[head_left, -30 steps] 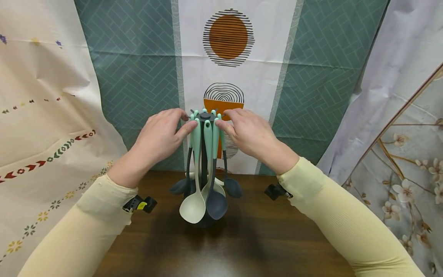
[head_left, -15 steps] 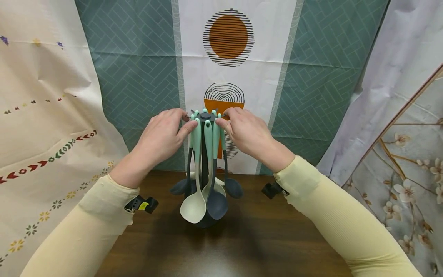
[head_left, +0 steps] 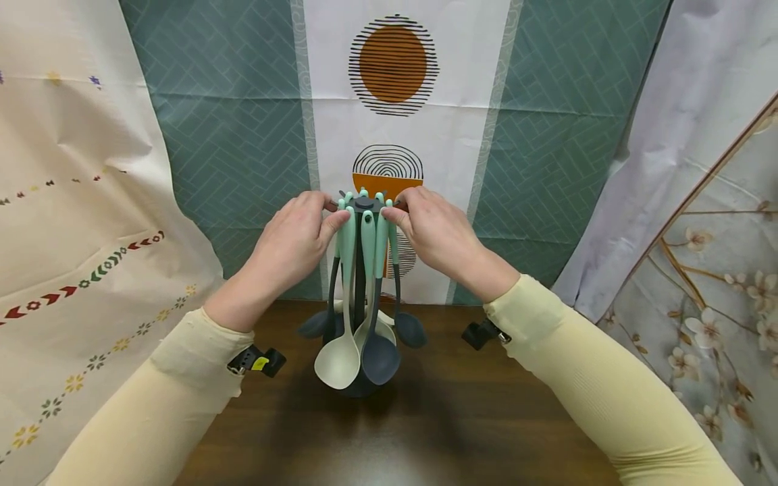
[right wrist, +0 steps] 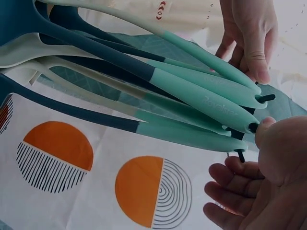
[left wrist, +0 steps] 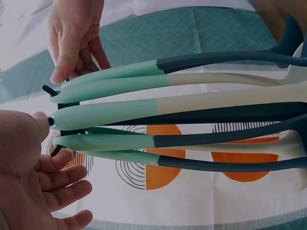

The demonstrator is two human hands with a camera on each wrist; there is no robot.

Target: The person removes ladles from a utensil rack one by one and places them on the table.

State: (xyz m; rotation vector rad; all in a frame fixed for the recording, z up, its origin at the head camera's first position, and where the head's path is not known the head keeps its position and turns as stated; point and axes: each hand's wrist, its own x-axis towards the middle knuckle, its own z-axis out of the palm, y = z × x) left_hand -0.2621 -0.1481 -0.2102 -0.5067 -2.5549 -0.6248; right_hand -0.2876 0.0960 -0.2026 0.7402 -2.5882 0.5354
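A dark utensil rack (head_left: 363,202) stands upright on the table, with several mint-handled utensils hanging from hooks around its top. A cream ladle (head_left: 338,362) and a dark blue ladle (head_left: 381,360) hang at the front. My left hand (head_left: 294,229) pinches the left side of the rack's top, its thumb against a hook tip by a mint handle (left wrist: 105,114). On the opposite side my right hand (head_left: 434,226) does the same, thumb at the hook of another handle (right wrist: 206,98). The remaining fingers are loosely bent beside the rack. Its base is mostly hidden behind the ladles.
The brown wooden table (head_left: 486,418) extends in front of and beside the rack. A green and white patterned cloth (head_left: 243,135) hangs close behind. Patterned cream cloth (head_left: 73,202) borders the left, and a floral cloth (head_left: 711,324) the right.
The background has shifted slightly left in the view, and the rack's top sits a little further right. My left forearm has moved slightly right. Both hands stay on the rack's top.
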